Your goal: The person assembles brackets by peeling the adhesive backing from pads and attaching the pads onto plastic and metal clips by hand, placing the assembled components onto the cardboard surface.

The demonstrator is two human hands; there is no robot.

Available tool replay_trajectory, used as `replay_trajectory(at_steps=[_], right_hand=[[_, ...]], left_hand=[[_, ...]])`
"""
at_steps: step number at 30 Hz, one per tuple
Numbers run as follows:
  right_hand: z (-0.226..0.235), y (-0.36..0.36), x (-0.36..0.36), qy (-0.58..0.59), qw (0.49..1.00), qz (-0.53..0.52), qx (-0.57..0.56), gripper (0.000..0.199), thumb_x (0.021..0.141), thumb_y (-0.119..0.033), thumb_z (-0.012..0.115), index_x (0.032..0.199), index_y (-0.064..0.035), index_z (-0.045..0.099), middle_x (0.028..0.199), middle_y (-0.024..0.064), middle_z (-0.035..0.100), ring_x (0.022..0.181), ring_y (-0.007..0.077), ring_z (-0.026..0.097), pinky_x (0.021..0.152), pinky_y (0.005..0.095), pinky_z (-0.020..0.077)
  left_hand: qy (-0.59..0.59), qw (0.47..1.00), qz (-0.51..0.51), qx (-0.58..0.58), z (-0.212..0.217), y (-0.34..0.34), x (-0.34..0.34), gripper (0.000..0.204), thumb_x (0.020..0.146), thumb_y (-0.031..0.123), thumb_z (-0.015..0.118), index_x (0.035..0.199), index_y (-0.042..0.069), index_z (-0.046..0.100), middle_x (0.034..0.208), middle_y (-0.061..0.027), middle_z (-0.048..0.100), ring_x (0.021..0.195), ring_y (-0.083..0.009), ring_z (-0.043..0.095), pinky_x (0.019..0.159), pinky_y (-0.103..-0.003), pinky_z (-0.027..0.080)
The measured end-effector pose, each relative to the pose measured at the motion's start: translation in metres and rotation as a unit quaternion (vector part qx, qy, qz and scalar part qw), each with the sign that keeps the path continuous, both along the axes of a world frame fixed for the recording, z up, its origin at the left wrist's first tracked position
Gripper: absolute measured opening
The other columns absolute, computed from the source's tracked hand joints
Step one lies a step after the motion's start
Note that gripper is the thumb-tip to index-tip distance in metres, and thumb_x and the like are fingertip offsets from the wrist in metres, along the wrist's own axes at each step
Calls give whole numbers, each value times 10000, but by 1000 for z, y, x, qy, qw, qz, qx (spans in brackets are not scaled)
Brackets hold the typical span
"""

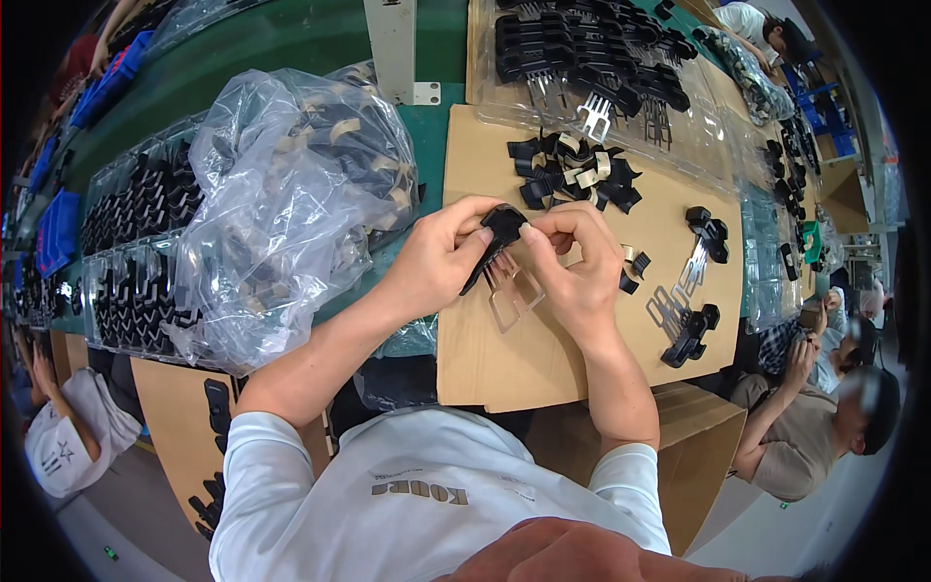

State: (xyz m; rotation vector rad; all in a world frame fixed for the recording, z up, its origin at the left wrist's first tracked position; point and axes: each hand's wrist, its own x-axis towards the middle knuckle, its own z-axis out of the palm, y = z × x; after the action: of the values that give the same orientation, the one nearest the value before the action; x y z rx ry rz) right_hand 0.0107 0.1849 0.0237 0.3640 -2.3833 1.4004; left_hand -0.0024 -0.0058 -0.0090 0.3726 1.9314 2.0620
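Observation:
Above the brown cardboard sheet (504,373), both hands are on one black plastic part with flat metal prongs (504,228). My left hand (441,260) grips its left side, the thumb lying over the edge. With thumb and fingertips, my right hand (582,270) pinches its right edge; any small piece between those fingers is hidden. Just beyond the hands lies a pile of curved black pieces (616,194), some with tan faces. One more curved piece (630,276) sits beside my right hand. Two similar pronged parts (689,338) rest on the cardboard to the right.
A clear plastic bag (262,184) of curved pieces bulges at left, partly over clear trays (145,209) of black pieces. Another clear tray (713,165) at the far side carries stacked pronged parts. A pale metal post (393,48) rises behind. Other people sit on both sides.

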Motion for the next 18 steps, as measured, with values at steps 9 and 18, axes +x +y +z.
replay_trajectory(at_steps=[9, 18], right_hand=[[-4, -3, -1, -7, 1000, -5, 29, 96, 821, 10, 779, 863, -20, 698, 854, 50, 636, 729, 154, 546, 637, 260, 453], [-5, -4, -1, 35, 997, -6, 65, 108, 810, 11, 783, 869, -26, 700, 842, 57, 628, 741, 191, 550, 674, 296, 465]], left_hand=[[4, 998, -5, -55, 2, -1, 2, 384, 1001, -59, 510, 1380, -40, 573, 970, -77, 699, 773, -88, 587, 698, -217, 478], [7, 998, -6, -61, 1, -2, 2, 387, 1002, -48, 511, 1383, -47, 583, 939, -71, 690, 757, -84, 567, 683, -215, 466]])
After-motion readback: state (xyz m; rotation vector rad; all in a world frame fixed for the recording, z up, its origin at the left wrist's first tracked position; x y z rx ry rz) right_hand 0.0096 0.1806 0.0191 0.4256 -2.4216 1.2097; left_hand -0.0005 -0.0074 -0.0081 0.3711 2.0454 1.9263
